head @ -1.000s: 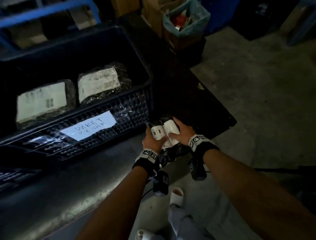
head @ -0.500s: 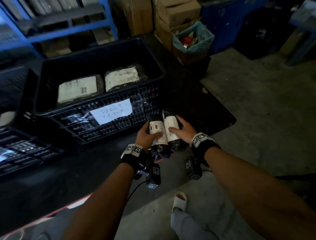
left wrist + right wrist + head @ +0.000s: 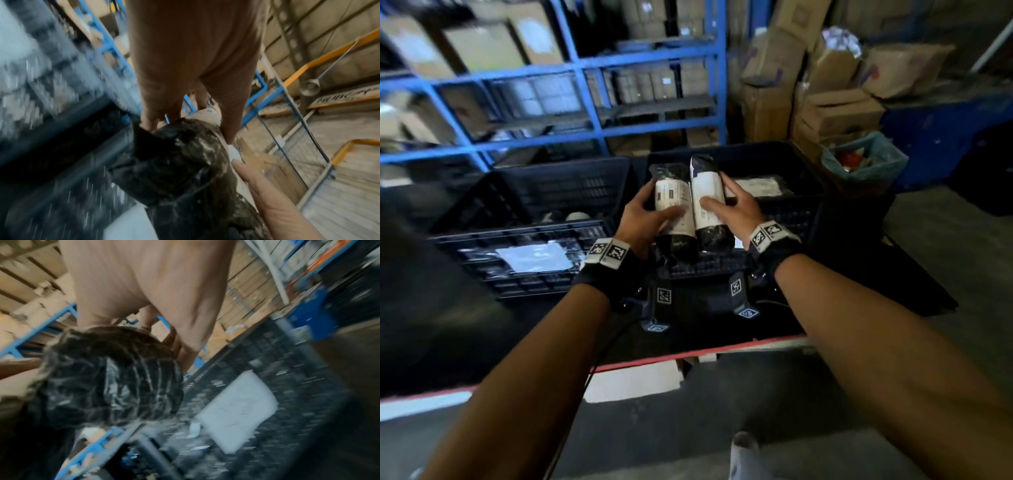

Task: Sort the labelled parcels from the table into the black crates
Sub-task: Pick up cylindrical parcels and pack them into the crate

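I hold two black, roll-shaped parcels with white labels side by side, above the near wall of the right black crate [image 3: 804, 178]. My left hand [image 3: 645, 219] grips the left parcel [image 3: 673, 205], thumb across its label; the left wrist view shows its wrinkled black wrap [image 3: 174, 164] under my left hand [image 3: 185, 123]. My right hand [image 3: 732, 210] grips the right parcel [image 3: 707, 198], seen close as the black parcel [image 3: 111, 378] in the right wrist view. A labelled parcel [image 3: 760, 186] lies in the right crate. The left black crate [image 3: 544, 205] stands beside it.
Paper signs are taped to the crate fronts [image 3: 534, 257]. Blue shelving [image 3: 585, 102] with cartons stands behind the crates. Stacked cardboard boxes [image 3: 825, 102] and a box lined with a blue bag [image 3: 866, 164] sit at the right. The table's red edge [image 3: 688, 356] runs below my wrists.
Both hands have lifted the two parcels from the table's right end up and over the crates. The view has swung up toward the shelving.
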